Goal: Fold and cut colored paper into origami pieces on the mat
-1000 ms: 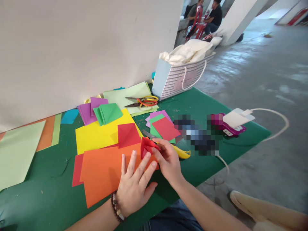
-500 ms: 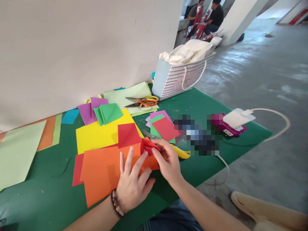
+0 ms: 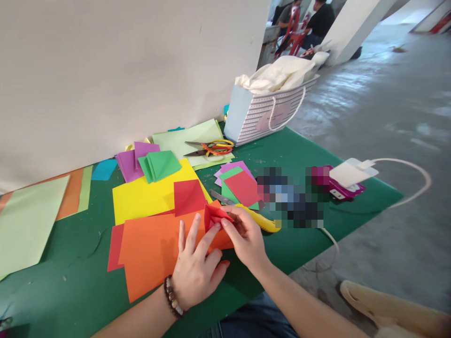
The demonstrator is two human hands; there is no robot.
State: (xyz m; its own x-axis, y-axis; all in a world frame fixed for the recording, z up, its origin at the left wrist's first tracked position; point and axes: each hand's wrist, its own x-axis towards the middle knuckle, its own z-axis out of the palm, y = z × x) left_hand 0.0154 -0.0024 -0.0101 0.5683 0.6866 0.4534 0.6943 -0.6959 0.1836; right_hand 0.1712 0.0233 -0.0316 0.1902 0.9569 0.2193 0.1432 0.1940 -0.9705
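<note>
A small folded red paper (image 3: 213, 217) stands partly open over the orange sheets (image 3: 151, 249). My right hand (image 3: 245, 234) pinches its right side between thumb and fingers. With fingers spread, my left hand (image 3: 199, 267) rests over the orange paper, its index fingertip touching the lower edge of the folded piece. Behind lies a flat red square (image 3: 188, 196) on a yellow sheet (image 3: 141, 202). Yellow-handled scissors (image 3: 262, 220) lie just beyond my right hand, their blade pointing left.
Green folded papers (image 3: 160, 165), purple papers (image 3: 130, 164) and more scissors (image 3: 213, 148) lie toward the wall. A striped bag (image 3: 268, 110) stands at the back. A white charger (image 3: 352, 172) with a cable is at the right. People sit in the distance.
The view has shifted slightly, moving the background and table items a little to the right. Both hands keep nearly the same pose at the folded red paper.
</note>
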